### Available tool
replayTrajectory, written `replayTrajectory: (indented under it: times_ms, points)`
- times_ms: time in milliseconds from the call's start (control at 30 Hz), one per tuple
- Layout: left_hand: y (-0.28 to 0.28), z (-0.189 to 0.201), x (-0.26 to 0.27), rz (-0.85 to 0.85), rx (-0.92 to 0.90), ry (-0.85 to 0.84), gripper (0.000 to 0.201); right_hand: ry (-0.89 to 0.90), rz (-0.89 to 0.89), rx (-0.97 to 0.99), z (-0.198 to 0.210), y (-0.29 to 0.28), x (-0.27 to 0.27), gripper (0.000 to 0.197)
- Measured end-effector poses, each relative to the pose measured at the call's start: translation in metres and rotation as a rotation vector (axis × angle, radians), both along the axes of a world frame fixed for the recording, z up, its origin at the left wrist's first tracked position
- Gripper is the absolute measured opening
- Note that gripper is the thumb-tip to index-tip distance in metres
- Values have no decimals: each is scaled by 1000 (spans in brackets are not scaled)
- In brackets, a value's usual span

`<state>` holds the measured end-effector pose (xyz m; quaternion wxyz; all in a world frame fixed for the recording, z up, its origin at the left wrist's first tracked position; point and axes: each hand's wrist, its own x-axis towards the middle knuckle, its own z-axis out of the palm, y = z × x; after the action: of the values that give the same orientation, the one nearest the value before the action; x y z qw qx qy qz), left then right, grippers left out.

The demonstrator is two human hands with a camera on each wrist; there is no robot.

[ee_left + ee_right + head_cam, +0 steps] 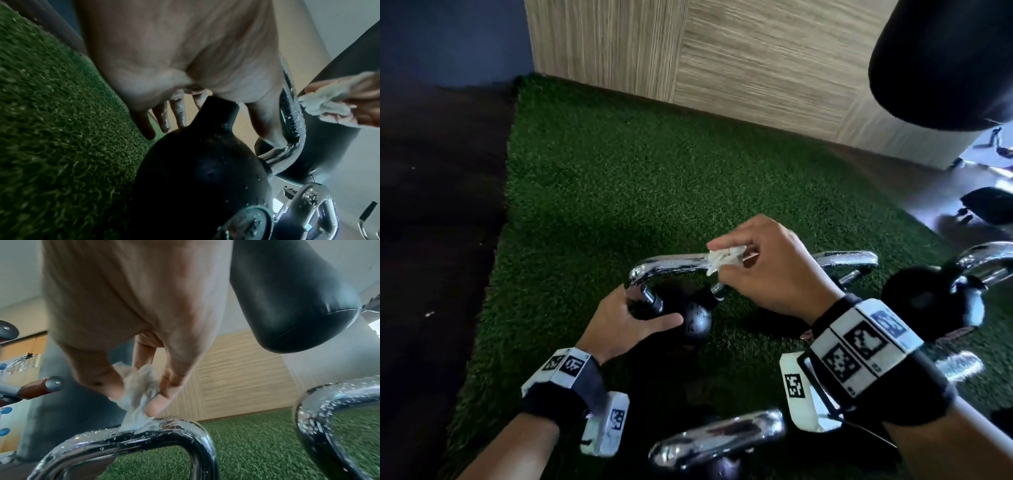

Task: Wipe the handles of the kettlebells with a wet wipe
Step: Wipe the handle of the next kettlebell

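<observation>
The right hand (763, 270) pinches a crumpled wet wipe (724, 261) against the chrome handle (671, 265) (beaded with droplets) of a black kettlebell (688, 318) on the artificial turf (619, 178) near its left edge; the left hand (626, 325), fingers spread, steadies the ball.

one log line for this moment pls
step: wiping handle | right hand: pinches wipe on handle | left hand: steadies kettlebell | surface: turf

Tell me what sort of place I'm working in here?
Most likely a gym: chrome-handled kettlebells stand on green artificial turf, and a black punching bag hangs overhead.
</observation>
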<state>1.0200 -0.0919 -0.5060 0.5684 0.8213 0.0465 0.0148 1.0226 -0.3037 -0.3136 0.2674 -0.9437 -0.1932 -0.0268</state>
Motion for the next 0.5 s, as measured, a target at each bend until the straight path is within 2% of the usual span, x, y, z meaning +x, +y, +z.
replayTrajectory:
  times_ms: [67, 133, 233, 333, 500]
  points:
    - [-5, -2, 3, -33, -1, -8, 61, 8, 53, 15, -2, 8, 1, 32]
    - [-7, -5, 4, -38, -6, -22, 55, -33, 82, 19, -5, 14, 4, 28]
    - [-7, -5, 3, -20, -12, -13, 61, -114, 104, -14, -12, 23, 10, 30]
    - [-7, -6, 2, -28, -10, 2, 59, -164, 135, -38, -14, 28, 14, 32]
    - [-1, -6, 3, -43, 23, 80, 61, -153, 117, -102, -14, 23, 17, 24]
